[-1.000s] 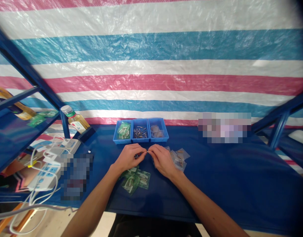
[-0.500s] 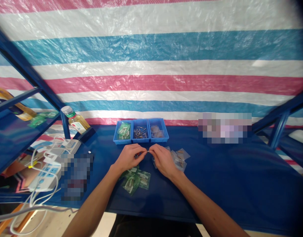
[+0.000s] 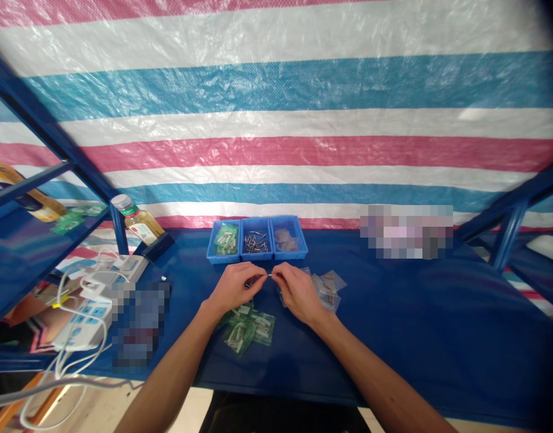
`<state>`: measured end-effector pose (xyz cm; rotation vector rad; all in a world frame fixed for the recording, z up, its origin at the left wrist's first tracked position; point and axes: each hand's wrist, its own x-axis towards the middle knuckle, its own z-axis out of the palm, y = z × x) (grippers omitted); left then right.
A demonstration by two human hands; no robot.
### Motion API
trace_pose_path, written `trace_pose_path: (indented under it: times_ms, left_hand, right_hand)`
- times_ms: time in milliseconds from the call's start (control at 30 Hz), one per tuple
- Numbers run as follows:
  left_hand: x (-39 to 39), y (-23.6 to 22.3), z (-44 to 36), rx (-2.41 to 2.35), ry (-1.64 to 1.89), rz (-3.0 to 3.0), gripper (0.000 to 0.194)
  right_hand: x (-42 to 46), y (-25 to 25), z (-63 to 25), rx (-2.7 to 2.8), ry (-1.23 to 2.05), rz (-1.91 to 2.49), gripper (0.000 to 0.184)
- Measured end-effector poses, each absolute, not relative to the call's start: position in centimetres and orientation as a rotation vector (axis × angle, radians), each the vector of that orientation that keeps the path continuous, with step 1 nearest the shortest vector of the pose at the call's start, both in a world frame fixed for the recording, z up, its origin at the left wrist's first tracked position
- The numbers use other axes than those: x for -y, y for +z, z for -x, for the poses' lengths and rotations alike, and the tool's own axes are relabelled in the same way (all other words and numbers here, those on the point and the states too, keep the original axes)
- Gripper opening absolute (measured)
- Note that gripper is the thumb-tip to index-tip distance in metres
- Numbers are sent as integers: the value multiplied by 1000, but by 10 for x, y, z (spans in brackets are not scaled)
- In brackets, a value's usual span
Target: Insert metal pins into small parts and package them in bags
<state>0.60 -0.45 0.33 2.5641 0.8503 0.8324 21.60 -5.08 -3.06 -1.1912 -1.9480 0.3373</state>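
Note:
Fingertips of my left hand [image 3: 238,284] and my right hand [image 3: 296,287] meet in front of the blue bins, both pinching a tiny metal pin [image 3: 270,275] between them. Most of the pin is hidden by the fingers. Small dark metal pieces show under my left palm. Nearer to me, below the left hand, lie green plastic packets [image 3: 247,329] with metal pins inside. Clear plastic packets [image 3: 328,287] of pins lie beside and partly under my right hand.
Three joined blue bins hold green packets [image 3: 226,239], loose metal pins [image 3: 256,242] and clear packets [image 3: 286,240]. A bottle [image 3: 138,219], power strips [image 3: 84,319] with white cables and a blurred-out item [image 3: 141,325] are at left. Another blurred-out item [image 3: 407,231] is at back right.
Almost nothing differs. Both hands keep their pinch at the same place, with only a very slight shift of the fingers.

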Motion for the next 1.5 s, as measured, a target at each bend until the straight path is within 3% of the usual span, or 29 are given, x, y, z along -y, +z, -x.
trace_pose_path:
  times_ms: [1200, 1500]
  left_hand:
    - [2, 2, -5, -960, 781, -2552, 19]
    - [0, -1, -10, -1181, 960, -2284, 25]
  right_hand:
    - [48, -35, -220, 1919, 328, 1355, 19]
    - [45, -38, -221, 1845, 283, 1407, 22]
